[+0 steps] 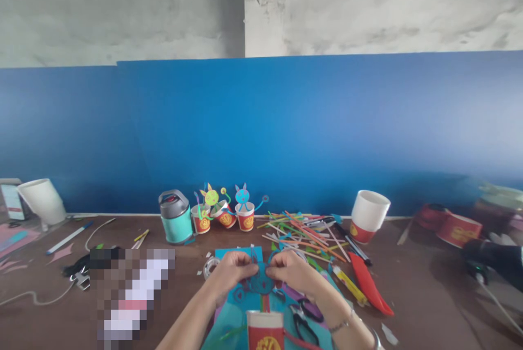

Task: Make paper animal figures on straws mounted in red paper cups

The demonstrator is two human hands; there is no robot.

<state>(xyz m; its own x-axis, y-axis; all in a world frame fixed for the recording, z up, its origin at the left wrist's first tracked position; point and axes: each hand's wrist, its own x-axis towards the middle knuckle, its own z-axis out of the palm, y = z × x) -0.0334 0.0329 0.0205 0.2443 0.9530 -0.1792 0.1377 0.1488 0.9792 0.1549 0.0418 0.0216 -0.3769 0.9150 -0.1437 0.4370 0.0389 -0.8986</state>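
My left hand (235, 271) and my right hand (291, 272) pinch the two upper sides of a blue paper animal face (263, 283), with fingertips and thumbs close together. Just below the face, a striped strip leads down to a red and white paper cup (265, 333) near the bottom edge. Blue paper sheets (223, 328) lie beneath the hands and cup. Dark-handled scissors (304, 325) rest on the paper beside my right wrist. To the left of my left hand is a roll of clear tape (210, 268). Fine details of the face are blurred.
Three cup figures with paper animal parts stand at the back, including a blue-faced one (245, 219), beside a turquoise flask (176, 222). Coloured sticks (302, 238) are scattered right of centre. Stacked paper cups (368, 216), a yellow knife (349, 285) and a red pouch (370, 287) lie rightward.
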